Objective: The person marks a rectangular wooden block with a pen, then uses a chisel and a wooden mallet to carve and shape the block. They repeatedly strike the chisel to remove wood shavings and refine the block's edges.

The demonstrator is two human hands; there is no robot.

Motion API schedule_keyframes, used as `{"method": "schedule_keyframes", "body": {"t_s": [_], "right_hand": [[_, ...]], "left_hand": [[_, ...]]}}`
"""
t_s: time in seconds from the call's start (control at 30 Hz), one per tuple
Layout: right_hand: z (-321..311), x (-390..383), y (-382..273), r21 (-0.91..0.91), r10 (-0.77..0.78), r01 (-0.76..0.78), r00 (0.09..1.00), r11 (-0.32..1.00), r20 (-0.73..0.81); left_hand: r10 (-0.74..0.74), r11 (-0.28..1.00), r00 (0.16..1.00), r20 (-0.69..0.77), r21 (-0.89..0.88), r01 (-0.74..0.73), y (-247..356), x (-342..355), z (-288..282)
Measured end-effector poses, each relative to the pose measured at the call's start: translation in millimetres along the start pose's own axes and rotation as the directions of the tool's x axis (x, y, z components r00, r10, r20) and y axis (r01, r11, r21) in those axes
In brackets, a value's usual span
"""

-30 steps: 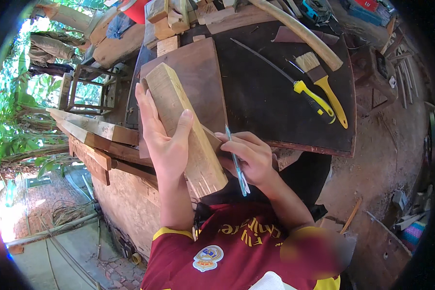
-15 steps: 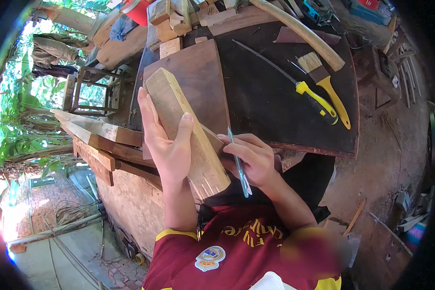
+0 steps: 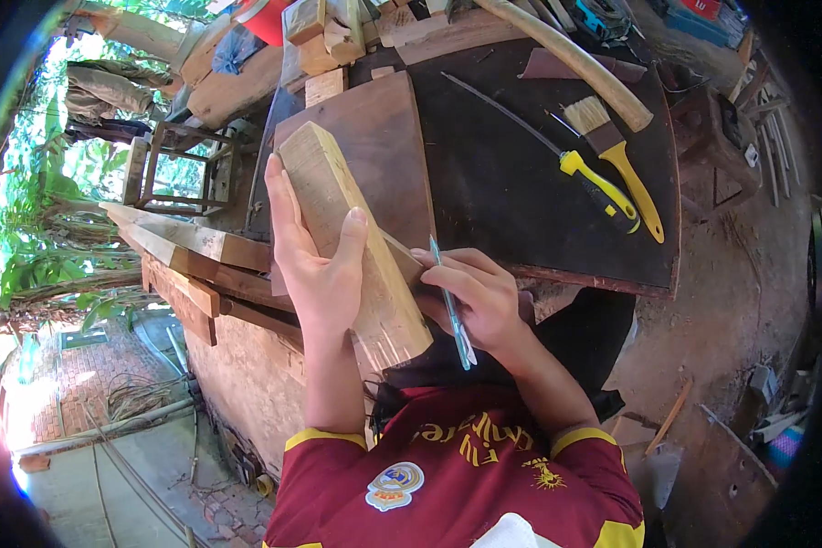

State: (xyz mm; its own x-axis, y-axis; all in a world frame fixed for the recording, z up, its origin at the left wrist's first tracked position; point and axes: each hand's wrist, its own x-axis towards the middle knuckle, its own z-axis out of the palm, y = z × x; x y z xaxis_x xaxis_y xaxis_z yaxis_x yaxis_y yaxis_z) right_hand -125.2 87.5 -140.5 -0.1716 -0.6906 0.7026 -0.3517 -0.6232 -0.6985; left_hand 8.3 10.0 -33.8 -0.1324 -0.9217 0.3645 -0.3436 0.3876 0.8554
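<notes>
My left hand grips a long squared wooden block, thumb across its upper face and fingers along its far left side. The block is tilted, with its near end toward my body. In my right hand is a slim light-blue pen, pointing up and away between the fingers. The right fingertips also touch a small brown wooden piece that lies against the block's right side; most of it is hidden. Beneath the block's far end lies a flat brown board on the dark table.
On the table's right lie a yellow-handled file, a paintbrush, a long curved wooden handle and brown sandpaper. Wood offcuts crowd the far edge. Stacked timber pieces stick out at the left.
The view has shifted slightly. Both hands, the block and the pen keep nearly the same grip and position.
</notes>
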Motion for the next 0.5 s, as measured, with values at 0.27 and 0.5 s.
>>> {"method": "schedule_keyframes", "body": {"t_s": [0.27,0.5], "right_hand": [[-3.7,1.0,-3.1,0.024,0.031,-0.032,0.999,0.999,0.022],[-3.7,2.2,-4.8,0.025,0.026,-0.027,0.999,0.999,0.027]], "left_hand": [[0.004,0.999,1.000,0.017,0.034,-0.005,-2.0,1.5,-0.2],[0.010,0.995,0.999,0.051,0.096,-0.015,-2.5,3.5,-3.7]]}}
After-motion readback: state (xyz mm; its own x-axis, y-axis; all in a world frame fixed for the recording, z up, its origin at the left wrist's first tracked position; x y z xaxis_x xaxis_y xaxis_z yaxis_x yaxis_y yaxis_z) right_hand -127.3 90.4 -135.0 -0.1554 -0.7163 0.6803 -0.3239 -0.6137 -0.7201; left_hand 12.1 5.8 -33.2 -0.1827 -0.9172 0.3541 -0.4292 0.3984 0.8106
